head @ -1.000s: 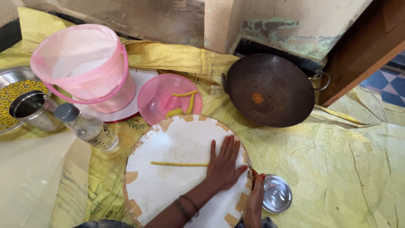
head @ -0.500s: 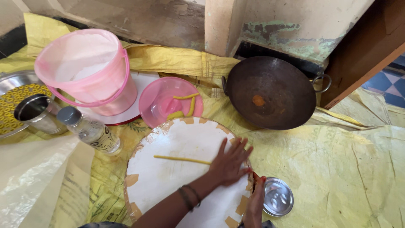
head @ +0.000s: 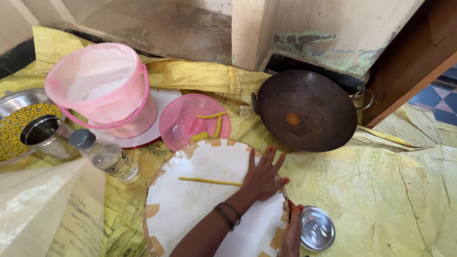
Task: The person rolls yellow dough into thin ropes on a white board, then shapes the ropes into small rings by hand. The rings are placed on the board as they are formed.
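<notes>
One head-worn camera is supplying the only view. It is looking steeply down from above the round white board (head: 209, 200), at close range, and is facing toward the wall beyond it. The board is sitting low in the middle of the view, its near edge cut off at the bottom. Beyond the board, the dark wok (head: 307, 110) is marking the far reach, close to the wall's foot. No second view is sharing the scene.

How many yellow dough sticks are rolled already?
Three sticks lie on the pink lid, so those look done. The left hand lies flat on the white board, at the end of another strip. Finished rings fill a steel plate.
</notes>
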A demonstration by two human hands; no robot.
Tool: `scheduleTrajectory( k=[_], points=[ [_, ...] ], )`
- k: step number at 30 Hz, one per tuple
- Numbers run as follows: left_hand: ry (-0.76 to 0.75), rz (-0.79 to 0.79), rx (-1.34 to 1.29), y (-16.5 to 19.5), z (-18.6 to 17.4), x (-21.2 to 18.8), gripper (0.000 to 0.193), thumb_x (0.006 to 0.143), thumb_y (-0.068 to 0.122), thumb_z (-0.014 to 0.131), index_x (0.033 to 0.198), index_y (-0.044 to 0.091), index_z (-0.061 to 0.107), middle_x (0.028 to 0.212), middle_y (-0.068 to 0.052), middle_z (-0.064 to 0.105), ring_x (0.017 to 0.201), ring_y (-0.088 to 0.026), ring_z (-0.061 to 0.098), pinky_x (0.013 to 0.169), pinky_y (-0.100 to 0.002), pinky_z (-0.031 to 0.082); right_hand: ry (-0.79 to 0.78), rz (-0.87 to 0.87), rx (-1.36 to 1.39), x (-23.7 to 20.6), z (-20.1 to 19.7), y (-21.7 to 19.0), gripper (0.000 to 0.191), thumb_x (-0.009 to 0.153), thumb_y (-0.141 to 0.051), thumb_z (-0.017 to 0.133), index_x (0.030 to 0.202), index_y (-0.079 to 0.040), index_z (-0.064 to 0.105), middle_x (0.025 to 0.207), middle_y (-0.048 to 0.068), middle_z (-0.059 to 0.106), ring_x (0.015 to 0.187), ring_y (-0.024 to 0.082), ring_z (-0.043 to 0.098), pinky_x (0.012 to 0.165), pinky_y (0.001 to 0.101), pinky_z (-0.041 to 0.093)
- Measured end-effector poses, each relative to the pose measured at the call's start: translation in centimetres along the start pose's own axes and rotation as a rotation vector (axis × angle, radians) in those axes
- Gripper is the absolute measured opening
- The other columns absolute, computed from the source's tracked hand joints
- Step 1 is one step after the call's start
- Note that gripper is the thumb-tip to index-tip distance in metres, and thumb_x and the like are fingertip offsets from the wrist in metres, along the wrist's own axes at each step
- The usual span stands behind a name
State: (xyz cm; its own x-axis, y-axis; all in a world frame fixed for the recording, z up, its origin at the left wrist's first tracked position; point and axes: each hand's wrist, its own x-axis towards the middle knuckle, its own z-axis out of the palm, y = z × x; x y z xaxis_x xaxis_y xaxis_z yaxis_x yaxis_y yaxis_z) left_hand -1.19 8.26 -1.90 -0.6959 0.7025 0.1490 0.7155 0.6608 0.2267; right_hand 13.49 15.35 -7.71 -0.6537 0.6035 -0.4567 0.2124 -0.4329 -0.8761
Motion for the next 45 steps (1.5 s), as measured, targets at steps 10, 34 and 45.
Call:
scheduleTrajectory(
  k=[10, 34, 45],
  points=[
    [0.060, -0.253, 0.078, -8.8, -6.8, -3.4, 0.079, 0.104, 0.058, 0.032, 0.163, 0.010, 0.012, 0.171, -0.017, 0.009, 0.159, -0.027, 0.007, 0.121, -0.065, -0.002, -0.061, 0.027, 0.181, 0.1, 0.3, -0.5, 0.079, 0.101, -0.063, 0.029, 0.147, -0.001, 0.048, 0.141, 0.015, 0.059, 0.127, 0.027, 0.055, 0.108, 0.0414, 0.041],
    [0.779, -0.860, -1.764, -17.0, -7.1, -18.8, 0.081, 0.098, 0.067, 0.025, 0.160, 0.015, 0.031, 0.158, -0.012, 0.049, 0.146, -0.024, 0.041, 0.121, -0.041, 0.023, 0.387, -0.844, -0.751, 0.4, -1.0, 0.7, 0.055, 0.111, -0.044, 0.039, 0.152, -0.009, 0.046, 0.166, 0.015, 0.040, 0.157, 0.030, 0.035, 0.128, 0.0466, 0.021],
    [0.792, -0.858, -1.915, -16.6, -7.2, -17.9, 0.074, 0.099, 0.057, 0.038, 0.157, 0.012, 0.037, 0.157, -0.011, 0.050, 0.145, -0.020, 0.042, 0.119, -0.039, 0.025, -0.245, -0.873, -1.185, -1.7, 13.2, -2.1, 0.060, 0.105, -0.045, 0.030, 0.162, -0.027, 0.024, 0.173, 0.005, 0.011, 0.158, 0.022, 0.008, 0.118, 0.0606, -0.001]
  ],
)
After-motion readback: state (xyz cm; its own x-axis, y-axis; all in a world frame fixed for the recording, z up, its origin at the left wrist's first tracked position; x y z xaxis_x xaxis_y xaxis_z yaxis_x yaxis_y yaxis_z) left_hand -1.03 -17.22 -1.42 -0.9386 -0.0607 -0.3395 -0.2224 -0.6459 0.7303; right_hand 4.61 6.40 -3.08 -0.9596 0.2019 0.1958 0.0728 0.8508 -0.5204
